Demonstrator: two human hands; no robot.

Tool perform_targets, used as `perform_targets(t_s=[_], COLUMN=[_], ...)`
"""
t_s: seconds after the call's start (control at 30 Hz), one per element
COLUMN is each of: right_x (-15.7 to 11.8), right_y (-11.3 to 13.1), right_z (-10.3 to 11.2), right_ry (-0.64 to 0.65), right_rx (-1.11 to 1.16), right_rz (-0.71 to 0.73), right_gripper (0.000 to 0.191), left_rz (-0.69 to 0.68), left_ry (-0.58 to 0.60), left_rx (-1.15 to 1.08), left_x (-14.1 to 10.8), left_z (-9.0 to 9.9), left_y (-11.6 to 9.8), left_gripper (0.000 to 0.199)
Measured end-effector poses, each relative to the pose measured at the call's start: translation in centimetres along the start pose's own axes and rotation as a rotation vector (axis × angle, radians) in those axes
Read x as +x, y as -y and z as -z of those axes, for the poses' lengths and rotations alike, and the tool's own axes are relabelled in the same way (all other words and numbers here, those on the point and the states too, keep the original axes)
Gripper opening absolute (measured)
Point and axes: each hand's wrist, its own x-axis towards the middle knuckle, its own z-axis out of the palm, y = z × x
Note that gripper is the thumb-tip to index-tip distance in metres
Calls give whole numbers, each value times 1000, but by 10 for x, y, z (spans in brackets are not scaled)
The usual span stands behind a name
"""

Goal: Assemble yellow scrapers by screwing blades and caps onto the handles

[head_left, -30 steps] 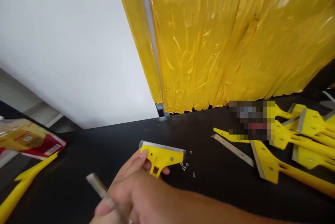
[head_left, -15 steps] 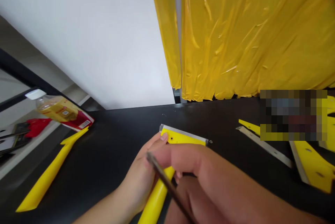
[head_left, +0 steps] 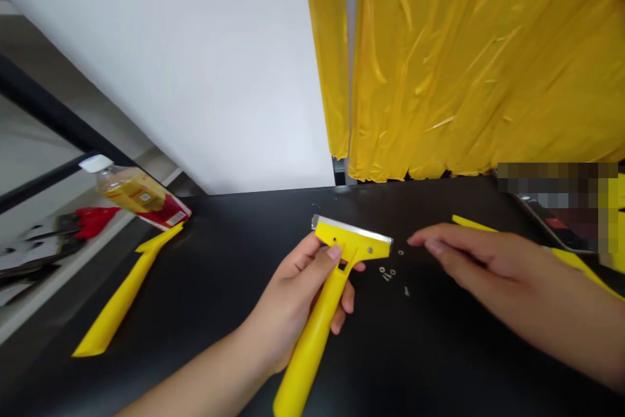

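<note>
My left hand [head_left: 305, 293] is wrapped around a yellow scraper [head_left: 312, 345] just below its head, thumb pressed on the yellow plate. A metal strip [head_left: 351, 227] runs along the head's far edge. One plate hole holds a screw [head_left: 370, 250]; the other hole looks dark and bare. My right hand [head_left: 488, 267] hovers to the right, index finger and thumb stretched toward a small washer [head_left: 401, 252]. Nothing shows between those fingertips; its other fingers are hidden. Beside the head lie two more washers [head_left: 392, 272] and several tiny screws [head_left: 406, 291].
Another yellow scraper handle [head_left: 122, 293] lies at left on the black table [head_left: 209, 332], near a bottle [head_left: 144, 194] with a white cap. More yellow parts [head_left: 471, 222] lie at right, partly behind my right hand. Yellow plastic sheeting [head_left: 463, 66] hangs at the back.
My right hand has moved off the scraper to the right, and the dark screwdriver-like shaft has gone from view. The screw in the plate and the loose hardware now show.
</note>
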Motion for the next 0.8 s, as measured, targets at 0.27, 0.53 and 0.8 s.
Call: perform_targets(t_s=[0.27, 0.53, 0.8], right_x=[8, 11, 7], right_y=[-1, 3, 32], right_z=[-21, -14, -8], right_ry=[171, 203, 442], right_rx=[-327, -433, 243], right_rz=[95, 25, -331], right_gripper=[24, 13, 22], left_rz=[101, 74, 221], left_ry=[10, -20, 269], left_rx=[58, -61, -152], left_x=[0, -3, -11], left_z=[0, 0, -4], left_y=[4, -1, 13], left_gripper=[34, 35, 24])
